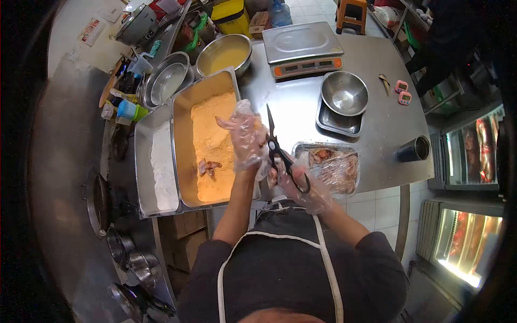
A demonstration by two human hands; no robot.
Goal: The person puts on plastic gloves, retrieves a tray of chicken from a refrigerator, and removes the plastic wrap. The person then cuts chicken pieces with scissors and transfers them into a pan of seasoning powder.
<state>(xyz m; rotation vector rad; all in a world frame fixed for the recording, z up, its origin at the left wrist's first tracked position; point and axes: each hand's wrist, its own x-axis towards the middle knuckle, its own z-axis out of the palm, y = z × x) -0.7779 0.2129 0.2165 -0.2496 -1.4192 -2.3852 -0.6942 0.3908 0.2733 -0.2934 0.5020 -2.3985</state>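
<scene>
My right hand [309, 189], in a clear plastic glove, grips black-handled scissors [271, 126] whose blade points away from me. My left hand [246, 137], also gloved, is curled over the right edge of the tray of orange powder [175, 151]. Its fingers close round a pinkish piece of raw meat [262, 133], partly hidden by the glove, beside the scissor blade. A few small brown-red meat pieces [209, 168] lie on the powder. Right of my right hand is a plastic-wrapped tray of meat [336, 171].
A tray of white flour [164, 167] stands at the left. Behind are a bowl of yellow liquid [223, 56], a kitchen scale [301, 46] and a steel bowl [344, 94] on a small tray. A black cup [413, 149] and pink timers [404, 98] stand right. A person [449, 40] is beyond.
</scene>
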